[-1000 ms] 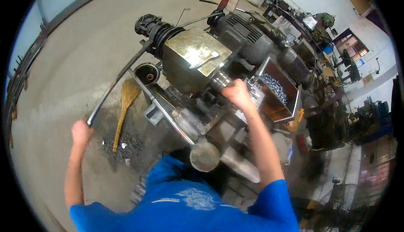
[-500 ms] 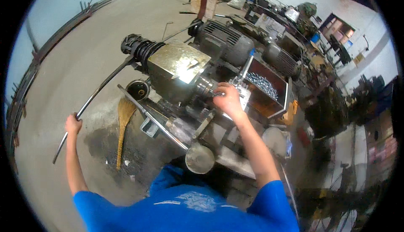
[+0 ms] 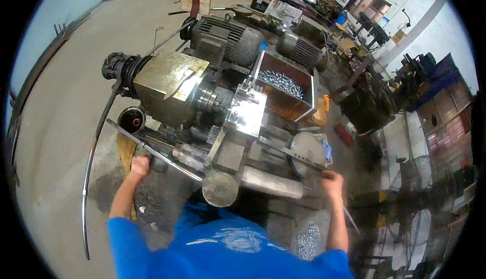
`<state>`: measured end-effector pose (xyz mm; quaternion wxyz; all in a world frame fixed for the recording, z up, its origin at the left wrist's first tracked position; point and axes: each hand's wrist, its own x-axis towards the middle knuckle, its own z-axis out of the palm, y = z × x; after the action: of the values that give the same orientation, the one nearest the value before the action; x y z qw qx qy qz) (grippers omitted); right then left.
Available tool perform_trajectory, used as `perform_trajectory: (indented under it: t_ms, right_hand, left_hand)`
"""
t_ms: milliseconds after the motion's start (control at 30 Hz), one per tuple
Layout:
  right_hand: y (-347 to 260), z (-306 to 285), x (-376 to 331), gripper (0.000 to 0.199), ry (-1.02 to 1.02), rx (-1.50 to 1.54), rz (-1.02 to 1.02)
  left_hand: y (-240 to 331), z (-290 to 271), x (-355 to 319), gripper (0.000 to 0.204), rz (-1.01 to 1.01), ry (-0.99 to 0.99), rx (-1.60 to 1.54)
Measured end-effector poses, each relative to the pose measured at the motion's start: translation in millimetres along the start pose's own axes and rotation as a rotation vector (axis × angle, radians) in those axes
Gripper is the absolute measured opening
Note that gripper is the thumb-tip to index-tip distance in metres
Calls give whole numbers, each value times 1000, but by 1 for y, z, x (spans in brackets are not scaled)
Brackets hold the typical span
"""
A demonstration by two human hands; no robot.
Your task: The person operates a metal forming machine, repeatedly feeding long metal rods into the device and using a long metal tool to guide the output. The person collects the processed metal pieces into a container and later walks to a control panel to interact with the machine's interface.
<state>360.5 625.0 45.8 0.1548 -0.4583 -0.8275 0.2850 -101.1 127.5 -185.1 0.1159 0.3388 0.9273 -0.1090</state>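
Observation:
I stand over a grimy metal machine with a brass-coloured housing [image 3: 169, 76]. My left hand [image 3: 139, 166] is closed around the near end of a long steel lever [image 3: 162, 155] that slants across the machine's front left. Blurred, my right hand [image 3: 331, 180] grips the end of a thin metal handle bar [image 3: 293, 153] at the front right, beside a round grey disc [image 3: 306, 147]. Between my arms lie a thick steel shaft [image 3: 268, 183] and a round metal cap [image 3: 220, 189].
An open tray of small silver parts [image 3: 286, 84] sits behind the machine, with two electric motors [image 3: 228, 36] further back. A long thin curved rod [image 3: 93, 167] hangs at the left over the concrete floor. A bag of small metal pieces [image 3: 306, 238] lies at my right. More machines line the right wall.
My left hand let go of the long thin rod at the far left and took the steel lever. My right hand came down from the machine's top to the handle bar at the front right.

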Motion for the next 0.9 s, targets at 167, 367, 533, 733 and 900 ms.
perform_trajectory:
  t_ms: [167, 367, 533, 733, 900]
  right_hand:
    - [131, -22, -20, 42, 315, -657, -95]
    - [220, -24, -58, 28, 180, -822, 418]
    - [201, 3, -143, 29, -83, -460, 339]
    - [110, 89, -210, 28, -89, 648, 531]
    - [53, 119, -215, 25, -46, 870, 438]
  left_hand:
    - [-12, -30, 14, 21, 22, -58, 108]
    - [-38, -23, -17, 32, -285, 266, -375]
    - [-34, -101, -27, 43, -456, 551, -1654]
    - [6, -104, 8, 30, -571, 774, -1517]
    - [2, -112, 4, 27, -617, 672, -1502]
